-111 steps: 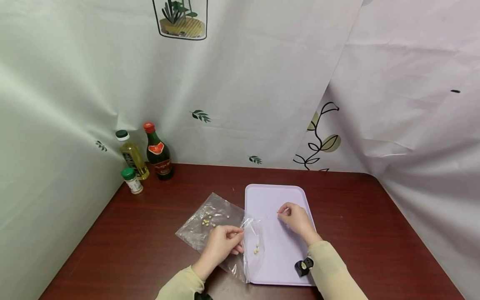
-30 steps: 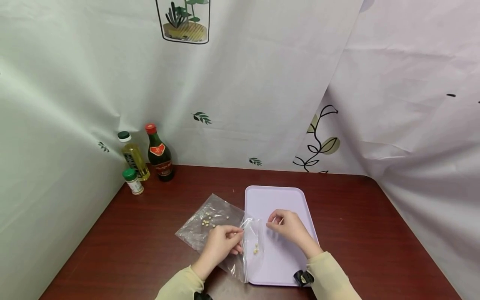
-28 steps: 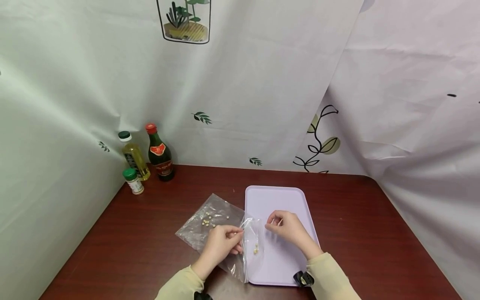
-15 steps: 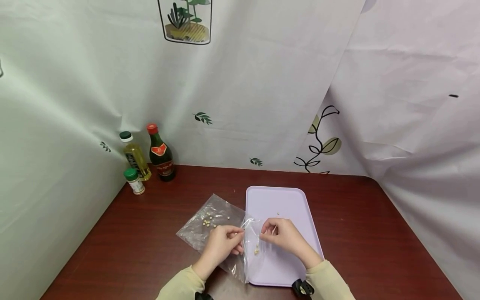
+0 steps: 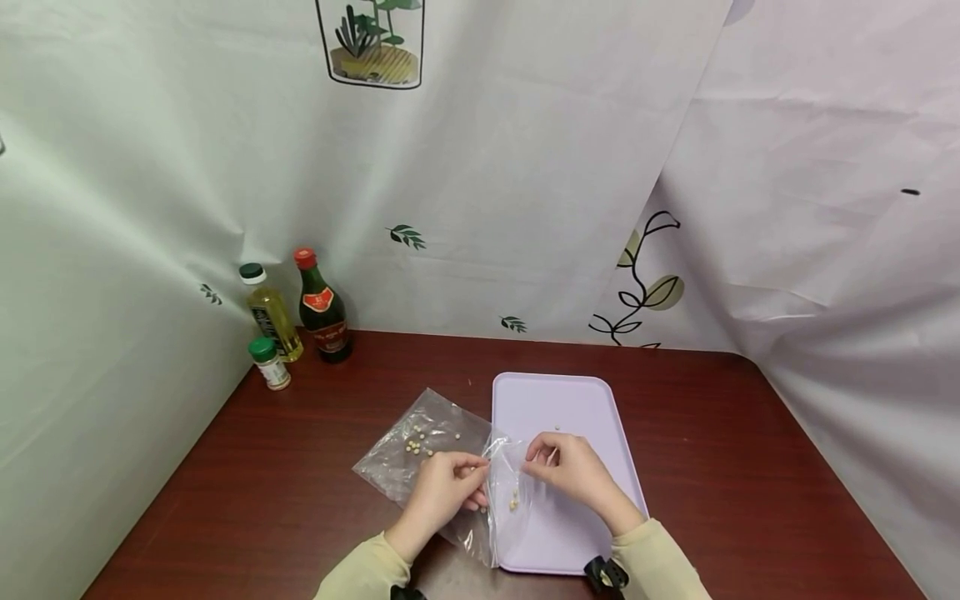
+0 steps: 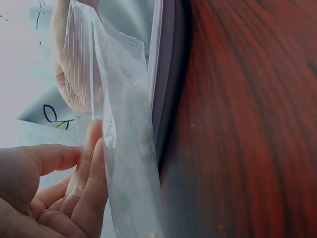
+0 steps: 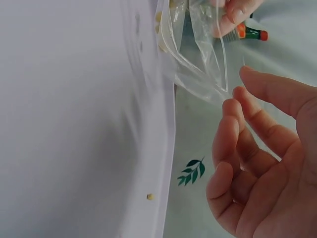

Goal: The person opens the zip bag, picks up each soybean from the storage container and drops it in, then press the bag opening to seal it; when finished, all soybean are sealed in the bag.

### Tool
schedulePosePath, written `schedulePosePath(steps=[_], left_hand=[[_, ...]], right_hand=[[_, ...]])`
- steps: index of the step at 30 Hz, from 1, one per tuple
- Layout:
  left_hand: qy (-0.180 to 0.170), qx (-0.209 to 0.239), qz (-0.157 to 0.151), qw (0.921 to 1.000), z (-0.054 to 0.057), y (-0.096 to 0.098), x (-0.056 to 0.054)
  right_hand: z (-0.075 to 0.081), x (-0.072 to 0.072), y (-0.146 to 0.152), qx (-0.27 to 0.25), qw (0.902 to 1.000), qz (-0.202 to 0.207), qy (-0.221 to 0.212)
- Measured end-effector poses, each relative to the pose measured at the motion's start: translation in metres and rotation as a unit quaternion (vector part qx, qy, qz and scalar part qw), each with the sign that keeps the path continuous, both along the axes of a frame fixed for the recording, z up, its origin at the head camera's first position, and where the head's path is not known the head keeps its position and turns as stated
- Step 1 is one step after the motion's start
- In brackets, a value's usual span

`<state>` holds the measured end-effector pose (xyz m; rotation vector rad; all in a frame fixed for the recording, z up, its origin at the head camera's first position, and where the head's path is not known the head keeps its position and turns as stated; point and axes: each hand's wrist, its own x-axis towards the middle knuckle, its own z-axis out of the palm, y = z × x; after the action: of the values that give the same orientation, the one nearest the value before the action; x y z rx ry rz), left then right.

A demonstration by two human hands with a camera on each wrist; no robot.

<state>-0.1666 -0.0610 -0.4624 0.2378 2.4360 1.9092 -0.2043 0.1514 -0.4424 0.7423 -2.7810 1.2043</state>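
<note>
A clear zip bag [image 5: 506, 458] lies across the left rim of the lilac tray [image 5: 547, 396], with its mouth over the tray. My left hand [image 5: 447, 487] pinches the bag's edge between thumb and fingers. Small pale-yellow round beans [image 5: 413, 447] sit in the left part of the bag, and a few more beans [image 5: 513, 503] lie by its mouth. My right hand [image 5: 572, 471] is at the mouth. In the right wrist view its thumb and fingertips stand slightly apart beside the bag film; I see nothing between them. A single bean [image 7: 150, 197] lies on the tray.
At the back left of the dark red-brown table [image 5: 712, 450] stand an oil bottle [image 5: 272, 317], a dark green bottle [image 5: 322, 312] with a red cap and a green-capped jar [image 5: 270, 364]. A pale printed cloth [image 5: 480, 167] hangs behind the table.
My right hand has moved left and nearer to me, from over the tray to the bag's mouth; its fingertips have parted slightly. The single bean on the tray has come into view. My left hand stays put.
</note>
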Motion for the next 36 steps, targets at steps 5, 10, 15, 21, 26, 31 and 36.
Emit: schedulePosePath(steps=[5, 10, 15, 21, 26, 31, 36], left_hand=[[-0.006, 0.006, 0.001, 1.0000, -0.001, 0.000, 0.000], [-0.008, 0.006, 0.002, 0.9999, -0.001, 0.000, 0.001], [-0.005, 0.007, 0.001, 1.0000, -0.002, 0.000, 0.002], [-0.003, 0.006, 0.004, 1.0000, -0.003, 0.000, 0.002], [-0.005, 0.007, 0.004, 1.0000, -0.003, 0.000, 0.002], [-0.004, 0.007, 0.004, 1.0000, -0.003, -0.001, 0.001], [0.001, 0.005, 0.002, 1.0000, -0.003, -0.001, 0.001]], right_hand=[[-0.005, -0.005, 0.005, 0.002, 0.9994, -0.033, -0.008], [-0.009, -0.010, 0.009, 0.005, 0.9980, -0.061, -0.018], [-0.009, -0.015, 0.012, 0.003, 0.9959, -0.087, -0.024], [-0.012, -0.021, 0.016, 0.006, 0.9935, -0.108, -0.033], [-0.016, -0.025, 0.018, 0.019, 0.9911, -0.129, -0.027], [-0.021, -0.029, 0.022, 0.035, 0.9882, -0.146, -0.030], [-0.025, -0.034, 0.026, 0.040, 0.9867, -0.155, -0.027]])
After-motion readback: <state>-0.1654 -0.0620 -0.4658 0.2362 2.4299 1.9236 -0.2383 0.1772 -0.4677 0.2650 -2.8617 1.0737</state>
